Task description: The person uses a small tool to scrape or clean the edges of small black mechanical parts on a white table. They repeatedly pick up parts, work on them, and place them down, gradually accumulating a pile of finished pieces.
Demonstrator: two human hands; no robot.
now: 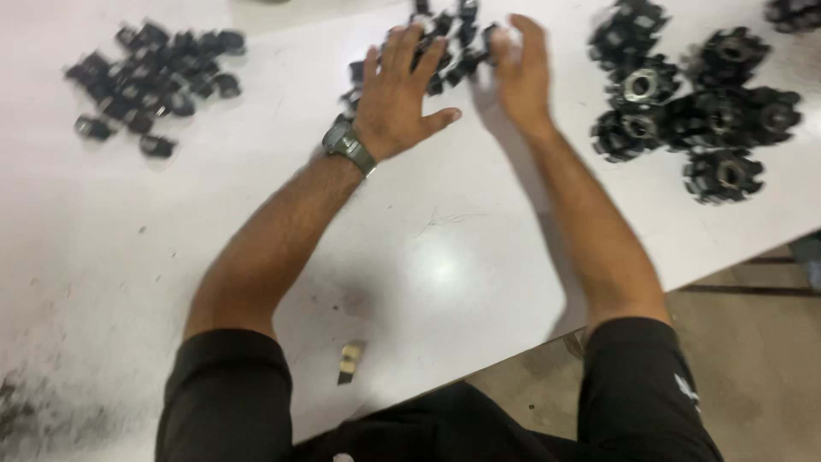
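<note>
I see no packages, labels or signs; the only screen is the small dark wristwatch [346,142] on my left wrist.

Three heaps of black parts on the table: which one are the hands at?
The middle heap at the far edge: both hands reach into it. The left heap and right heap lie untouched.

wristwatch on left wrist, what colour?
Dark grey-green wristwatch, best seen in the head view.

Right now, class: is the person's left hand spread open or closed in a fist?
Spread open: the left hand lies flat, fingers splayed over the small black parts.
</note>
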